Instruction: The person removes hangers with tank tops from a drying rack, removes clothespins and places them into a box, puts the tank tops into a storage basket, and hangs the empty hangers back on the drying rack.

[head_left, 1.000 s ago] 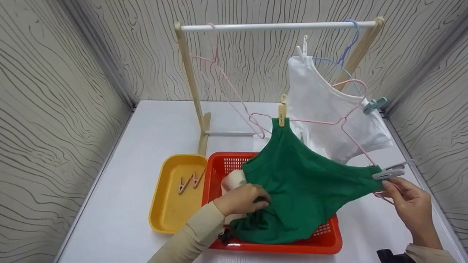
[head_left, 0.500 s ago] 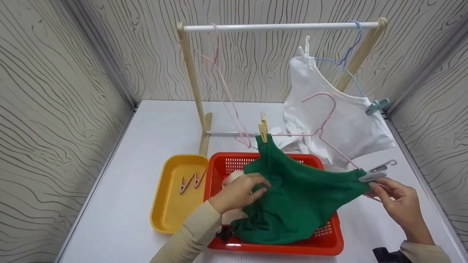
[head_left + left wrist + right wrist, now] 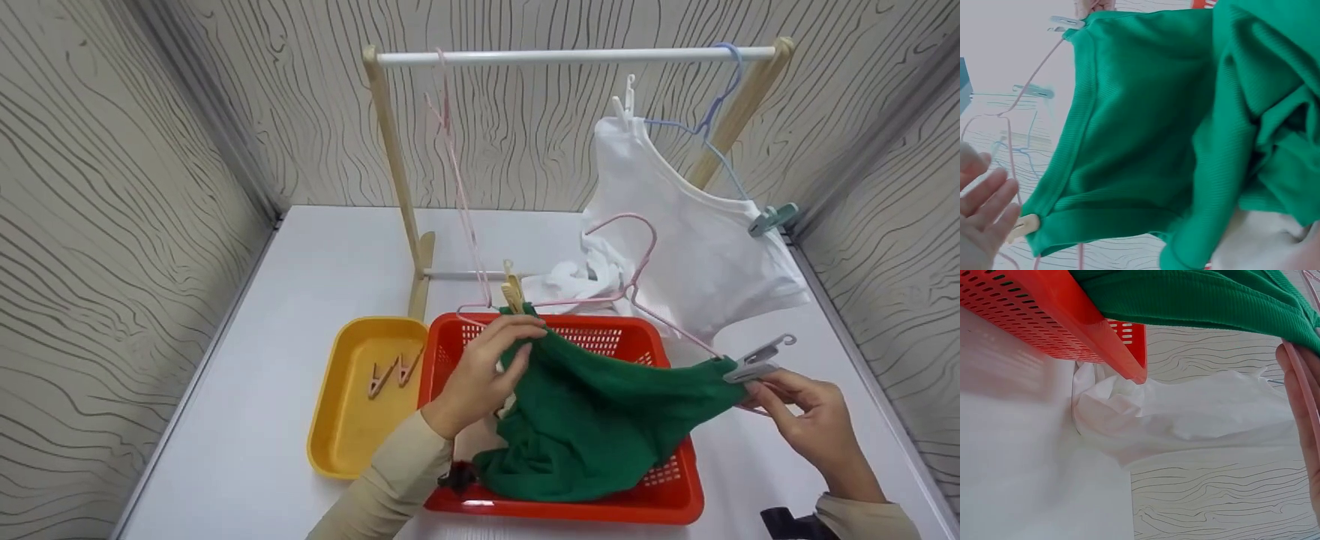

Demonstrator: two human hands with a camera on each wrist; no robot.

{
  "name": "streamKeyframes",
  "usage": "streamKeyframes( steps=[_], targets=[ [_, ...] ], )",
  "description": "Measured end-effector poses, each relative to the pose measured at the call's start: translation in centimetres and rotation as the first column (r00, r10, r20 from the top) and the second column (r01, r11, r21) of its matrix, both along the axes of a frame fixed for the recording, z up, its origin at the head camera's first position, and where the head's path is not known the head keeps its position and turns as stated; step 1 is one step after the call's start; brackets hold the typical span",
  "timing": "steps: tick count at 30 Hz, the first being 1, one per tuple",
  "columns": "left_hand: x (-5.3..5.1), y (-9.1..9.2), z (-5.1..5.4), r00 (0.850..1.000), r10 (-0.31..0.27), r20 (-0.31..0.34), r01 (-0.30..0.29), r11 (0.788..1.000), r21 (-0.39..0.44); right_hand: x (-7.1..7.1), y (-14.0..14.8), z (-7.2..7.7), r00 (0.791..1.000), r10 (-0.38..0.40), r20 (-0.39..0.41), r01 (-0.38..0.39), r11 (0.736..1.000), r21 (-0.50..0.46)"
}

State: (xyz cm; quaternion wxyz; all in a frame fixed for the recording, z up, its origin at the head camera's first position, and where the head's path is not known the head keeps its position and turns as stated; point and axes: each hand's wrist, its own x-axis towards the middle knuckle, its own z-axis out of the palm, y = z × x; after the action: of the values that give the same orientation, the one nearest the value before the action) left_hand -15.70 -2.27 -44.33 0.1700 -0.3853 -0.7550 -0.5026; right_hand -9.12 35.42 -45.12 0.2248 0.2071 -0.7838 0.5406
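A green tank top (image 3: 592, 420) hangs from a pink hanger (image 3: 637, 281), its lower part bunched in the red basket (image 3: 679, 510). A beige clothespin (image 3: 512, 292) clips its left strap to the hanger, and a grey clothespin (image 3: 754, 364) clips the right strap. My right hand (image 3: 817, 431) holds the hanger's right end by the strap; in the right wrist view the hanger runs along the fingers (image 3: 1297, 391). My left hand (image 3: 480, 375) is just below the beige clothespin, fingers loosely spread. In the left wrist view those fingers (image 3: 994, 211) appear beside that clothespin, gripping nothing.
A rack with a white bar (image 3: 570, 56) stands behind, bearing a blue hanger (image 3: 709, 120) with a white top (image 3: 675, 217) and bare pink hangers (image 3: 459, 172). The yellow tray (image 3: 326, 420) holds two pink clothespins (image 3: 382, 379). Pale cloth (image 3: 474, 442) lies in the basket.
The hanger and tank top have come down and to the left, with the right hand moving along. My left hand has risen from the cloth's lower part to the left strap.
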Motion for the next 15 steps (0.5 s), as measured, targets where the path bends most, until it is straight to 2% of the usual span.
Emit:
streamKeyframes(
  steps=[4, 7, 9, 11, 15],
  targets=[
    [-0.5, -0.3, 0.7, 0.994, 0.073, -0.085, -0.064, 0.992, 0.112, -0.1, -0.2, 0.1, 1.0, 0.02, -0.004, -0.02, 1.0, 0.004],
    [-1.1, -0.6, 0.9, 0.979, 0.141, -0.146, -0.116, 0.979, 0.167, -0.3, -0.3, 0.2, 1.0, 0.02, -0.015, -0.02, 1.0, 0.025],
    [-1.4, -0.9, 1.1, 0.969, 0.179, -0.168, -0.15, 0.974, 0.171, -0.4, -0.4, 0.3, 1.0, 0.015, -0.025, -0.014, 0.999, 0.038],
    [-1.5, -1.2, 1.3, 0.968, 0.206, -0.147, -0.185, 0.972, 0.145, -0.5, -0.5, 0.3, 0.999, 0.025, -0.037, -0.024, 0.999, 0.039],
    [-1.4, -2.1, 1.8, 0.97, 0.238, -0.049, -0.235, 0.97, 0.067, -0.9, -0.8, 0.4, 0.996, 0.075, -0.053, -0.074, 0.997, 0.021]
  ],
)
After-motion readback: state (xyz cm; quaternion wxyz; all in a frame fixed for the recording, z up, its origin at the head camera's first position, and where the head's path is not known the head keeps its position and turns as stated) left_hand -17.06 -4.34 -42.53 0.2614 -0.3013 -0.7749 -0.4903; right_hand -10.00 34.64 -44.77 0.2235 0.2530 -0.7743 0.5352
